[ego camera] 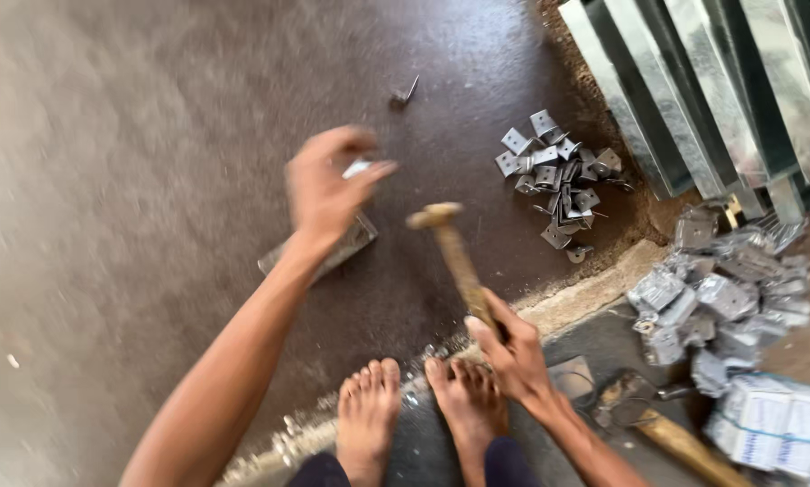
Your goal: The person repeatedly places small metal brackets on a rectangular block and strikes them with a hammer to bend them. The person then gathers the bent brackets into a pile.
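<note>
My left hand (pixel 325 185) hovers blurred above a flat metal bar (pixel 346 245) lying on the dark floor, and pinches a small pale metal piece (pixel 358 168) between fingers and thumb. My right hand (pixel 510 353) grips the wooden handle of a hammer (pixel 454 252), whose head (pixel 434 215) points up toward the left hand. My bare feet (pixel 418 410) rest on the floor just below both hands.
A pile of small bent metal brackets (pixel 560 180) lies to the right. More folded metal pieces (pixel 725 293) heap at the right edge beside long metal channels (pixel 702 90). A second hammer (pixel 666 433) and wrapped boxes (pixel 770 419) sit bottom right. A lone bracket (pixel 405 92) lies farther off.
</note>
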